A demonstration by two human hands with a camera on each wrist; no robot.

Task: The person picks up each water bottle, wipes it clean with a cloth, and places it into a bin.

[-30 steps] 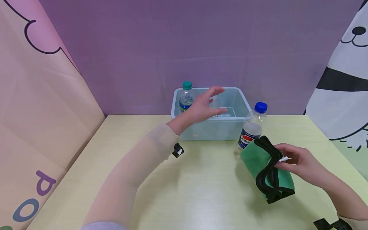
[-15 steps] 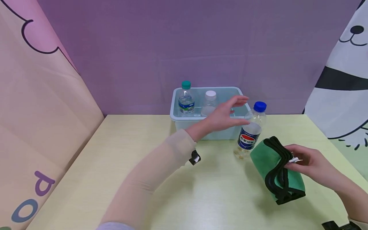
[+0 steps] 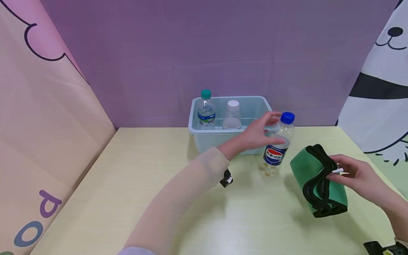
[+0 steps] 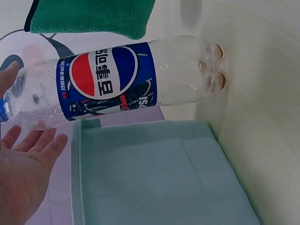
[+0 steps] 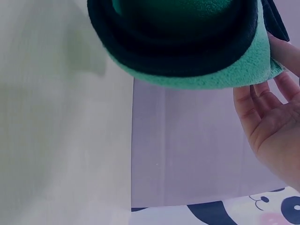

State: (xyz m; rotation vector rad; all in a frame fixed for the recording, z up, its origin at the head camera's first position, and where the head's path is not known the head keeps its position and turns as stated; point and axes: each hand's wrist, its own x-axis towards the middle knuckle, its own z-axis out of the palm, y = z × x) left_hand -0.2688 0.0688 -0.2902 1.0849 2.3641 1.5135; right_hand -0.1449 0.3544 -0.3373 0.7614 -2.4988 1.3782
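Observation:
A clear plastic bottle with a blue cap and a Pepsi label [image 3: 275, 155] stands on the table in front of the bin's right end. My left hand [image 3: 255, 137] is at its upper part, thumb and fingers spread on either side. In the left wrist view, the fingers [image 4: 52, 149] show just below the bottle [image 4: 108, 79], not curled round it. My right hand [image 3: 361, 177] pinches a folded green towel with black edging [image 3: 304, 165] above the table, to the bottle's right. A small white tag [image 3: 338, 170] sticks out by the fingertips.
A light blue plastic bin [image 3: 210, 141] stands at the table's back edge. Inside are a green-capped bottle [image 3: 206, 112] and a white-capped bottle [image 3: 232, 117]. A purple backdrop [image 3: 143, 63] rises behind the table [image 3: 153, 152].
My left hand has moved right, from over the bin to the Pepsi bottle, uncovering the white-capped bottle. My right hand has carried the towel to the right.

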